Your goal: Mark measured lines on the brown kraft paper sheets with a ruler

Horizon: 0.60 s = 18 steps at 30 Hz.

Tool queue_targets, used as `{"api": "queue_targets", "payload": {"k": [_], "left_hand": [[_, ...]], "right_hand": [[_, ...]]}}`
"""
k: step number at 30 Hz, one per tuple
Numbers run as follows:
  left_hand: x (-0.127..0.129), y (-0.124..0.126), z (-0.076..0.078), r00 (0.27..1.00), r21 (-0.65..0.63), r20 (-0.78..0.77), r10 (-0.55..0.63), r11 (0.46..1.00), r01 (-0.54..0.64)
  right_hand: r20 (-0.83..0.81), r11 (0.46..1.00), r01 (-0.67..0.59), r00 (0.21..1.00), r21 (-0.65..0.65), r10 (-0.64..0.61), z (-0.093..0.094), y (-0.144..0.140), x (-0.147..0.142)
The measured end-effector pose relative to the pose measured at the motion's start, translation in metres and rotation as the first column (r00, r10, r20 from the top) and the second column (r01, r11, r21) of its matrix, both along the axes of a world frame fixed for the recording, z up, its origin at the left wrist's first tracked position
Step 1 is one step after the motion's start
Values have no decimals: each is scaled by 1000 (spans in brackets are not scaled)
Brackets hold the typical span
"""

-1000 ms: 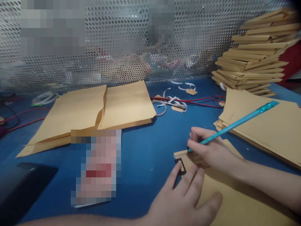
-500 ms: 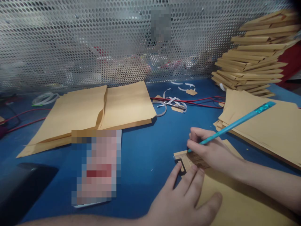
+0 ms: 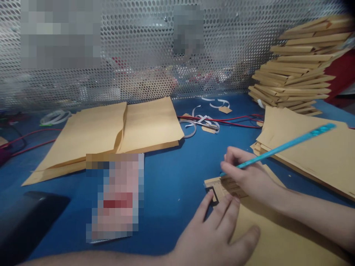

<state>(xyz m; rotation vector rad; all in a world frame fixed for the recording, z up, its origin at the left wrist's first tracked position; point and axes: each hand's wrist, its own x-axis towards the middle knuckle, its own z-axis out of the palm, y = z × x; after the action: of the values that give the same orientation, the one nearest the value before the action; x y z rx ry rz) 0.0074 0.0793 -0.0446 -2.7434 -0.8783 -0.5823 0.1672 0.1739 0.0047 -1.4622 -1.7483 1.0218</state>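
My right hand (image 3: 251,179) is closed round a shiny blue pencil (image 3: 291,146), which slants up to the right. The pencil's lower end is at the upper edge of a thin, see-through template (image 3: 219,186) with a black border mark at its left end. Under the template lies a brown paper envelope or sheet (image 3: 274,229). My left hand (image 3: 216,229) lies with its fingers spread, fingertips pressing on the template's lower left part and thumb over the brown paper. The right fingers hide part of the template.
Brown envelopes (image 3: 149,125) lie at the left back, with more flat ones (image 3: 310,144) at right. Behind these rises a tall, uneven stack (image 3: 294,77). White strips (image 3: 205,120) and red cords (image 3: 233,120) lie near the perforated metal panel (image 3: 138,48). A blurred-out item (image 3: 119,199) and dark object (image 3: 36,218) are at left.
The pencil's upper end has tipped to the right and a little lower, and its tip has shifted slightly left and up. My left hand stays pressed in place.
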Motion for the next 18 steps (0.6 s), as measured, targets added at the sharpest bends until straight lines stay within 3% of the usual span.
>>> {"api": "queue_targets", "payload": {"k": [4,7,13,18], "left_hand": [[-2,0,5,999,-46,-18,-30,999,29],[-5,1,17,993,-152,-92,-68,987,54],[-9,-2,40,992,-401,-59,-113,912,80],[-7,-5,46,994,-467,-53,-97,882,61]], "right_hand": [[-332,991,116,934,-70,-133,1,6,0],[-486,992,85,866,-94,-120,0,8,0],[-404,1000,-14,915,-6,10,6,1,0],[-273,994,-46,959,100,72,12,-3,7]]}}
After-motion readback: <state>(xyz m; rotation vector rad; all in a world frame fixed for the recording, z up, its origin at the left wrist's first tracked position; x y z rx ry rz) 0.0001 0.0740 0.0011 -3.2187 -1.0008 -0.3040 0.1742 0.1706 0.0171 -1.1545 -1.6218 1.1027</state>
